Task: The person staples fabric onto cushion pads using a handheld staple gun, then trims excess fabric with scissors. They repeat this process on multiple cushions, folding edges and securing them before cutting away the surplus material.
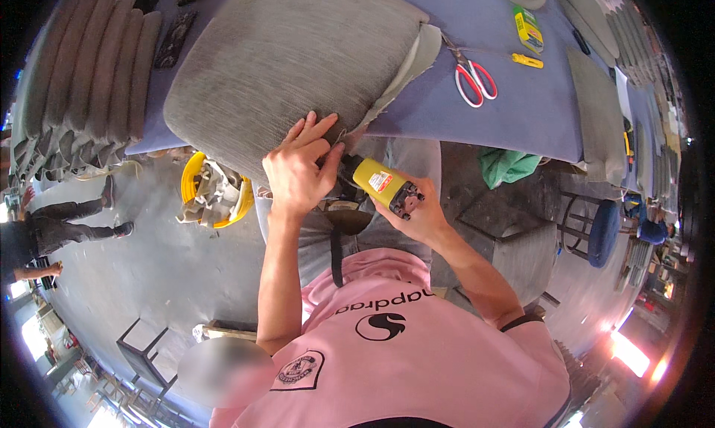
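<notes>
A large grey upholstered seat cushion (298, 63) lies on the blue table, its near end jutting over the table's front edge. A loose flap of paler fabric (417, 63) hangs along its right side. Spread on the cushion near its close edge, my left hand (298, 167) presses down with fingers apart and thumb toward the tool. In my right hand (421, 212) is a yellow staple gun (380, 181), its black nose pointing at the cushion's near right corner. My right fingers are partly hidden behind the tool's body.
Red-and-white-handled scissors (473, 79), a yellow-handled tool (527, 60) and a yellow-green box (528, 30) lie on the table (491, 122). Grey padded pieces (97, 70) stand stacked at left. A yellow basket of scraps (243, 204) sits on the floor. Another person (52, 234) is at far left.
</notes>
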The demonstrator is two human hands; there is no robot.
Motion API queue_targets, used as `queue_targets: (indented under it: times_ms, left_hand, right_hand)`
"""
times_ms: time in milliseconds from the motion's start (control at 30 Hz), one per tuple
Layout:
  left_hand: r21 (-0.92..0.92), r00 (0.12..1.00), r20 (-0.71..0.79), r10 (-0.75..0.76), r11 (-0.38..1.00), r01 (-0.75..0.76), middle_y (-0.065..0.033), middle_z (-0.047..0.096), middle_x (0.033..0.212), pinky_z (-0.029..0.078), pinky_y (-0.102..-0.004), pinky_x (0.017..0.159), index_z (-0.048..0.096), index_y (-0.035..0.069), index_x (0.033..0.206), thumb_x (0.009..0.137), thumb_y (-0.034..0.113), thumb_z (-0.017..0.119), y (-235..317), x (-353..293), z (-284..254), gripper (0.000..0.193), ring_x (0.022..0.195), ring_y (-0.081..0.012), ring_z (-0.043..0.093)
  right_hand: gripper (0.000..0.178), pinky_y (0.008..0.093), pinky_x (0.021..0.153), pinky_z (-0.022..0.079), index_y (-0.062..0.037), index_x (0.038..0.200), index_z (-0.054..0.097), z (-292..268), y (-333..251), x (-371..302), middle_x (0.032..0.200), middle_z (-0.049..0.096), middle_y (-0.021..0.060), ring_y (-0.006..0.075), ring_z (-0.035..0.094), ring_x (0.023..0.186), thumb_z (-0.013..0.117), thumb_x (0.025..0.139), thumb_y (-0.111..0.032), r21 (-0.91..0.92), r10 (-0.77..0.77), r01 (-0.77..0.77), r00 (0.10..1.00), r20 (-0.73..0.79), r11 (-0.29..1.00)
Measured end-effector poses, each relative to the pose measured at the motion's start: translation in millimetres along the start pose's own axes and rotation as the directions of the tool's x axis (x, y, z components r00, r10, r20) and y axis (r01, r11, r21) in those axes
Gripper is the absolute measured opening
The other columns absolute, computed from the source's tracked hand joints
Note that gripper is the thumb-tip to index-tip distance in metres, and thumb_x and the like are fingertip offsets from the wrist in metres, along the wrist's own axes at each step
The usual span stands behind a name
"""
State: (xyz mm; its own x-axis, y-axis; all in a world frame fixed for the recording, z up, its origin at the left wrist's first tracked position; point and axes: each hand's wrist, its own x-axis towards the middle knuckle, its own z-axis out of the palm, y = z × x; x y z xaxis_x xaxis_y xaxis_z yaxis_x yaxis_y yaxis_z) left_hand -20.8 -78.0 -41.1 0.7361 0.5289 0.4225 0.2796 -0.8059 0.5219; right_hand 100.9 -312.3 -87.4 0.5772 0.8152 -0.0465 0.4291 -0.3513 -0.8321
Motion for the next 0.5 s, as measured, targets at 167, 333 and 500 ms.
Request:
queue_targets:
  times_ms: [167, 333, 500]
  left_hand:
    - [-0.036, 0.999, 0.027, -0.033, 0.999, 0.034, -0.0082, 0.082, 0.130, 0.062, -0.0459, 0.107, 0.069, 0.001, 0.071, 0.086, 0.013, 0.085, 1.9, -2.6, 3.1, 0.025, 0.127, -0.0362, 0.075]
    - [0.005, 0.996, -0.080, 0.040, 0.999, -0.040, -0.0083, 0.080, 0.125, 0.064, -0.0480, 0.097, 0.081, 0.006, 0.103, 0.078, 0.018, 0.082, -13.4, -30.9, 9.2, 0.028, 0.115, -0.0339, 0.078]
    - [-0.110, 0.996, 0.019, 0.082, 0.991, -0.079, -0.0135, 0.071, 0.148, 0.054, -0.0470, 0.118, 0.078, 0.004, 0.097, 0.095, 0.029, 0.077, -13.8, -18.1, -6.9, 0.026, 0.142, -0.0367, 0.065]
  right_hand:
    - [0.061, 0.0393, 0.093, 0.059, 0.0024, 0.131, 0.073, -1.0, -0.3, 0.6, 0.125, 0.074, 0.0179, 0.0274, 0.076, 0.105, 0.099, 0.083, -0.023, -0.097, -0.033, 0.034, 0.999, 0.010, 0.995]
    - [0.047, 0.0454, 0.085, 0.062, -0.0053, 0.123, 0.075, 7.2, 4.6, 17.6, 0.108, 0.080, 0.0156, 0.0379, 0.078, 0.096, 0.094, 0.084, -0.023, -0.226, -0.383, 0.386, 0.922, 0.060, 0.894]
    - [0.046, 0.0490, 0.107, 0.053, 0.0006, 0.138, 0.070, 5.9, 21.8, 28.6, 0.136, 0.075, 0.0201, 0.0336, 0.072, 0.125, 0.082, 0.098, -0.019, 0.247, 0.072, -0.112, 0.984, 0.164, 0.962]
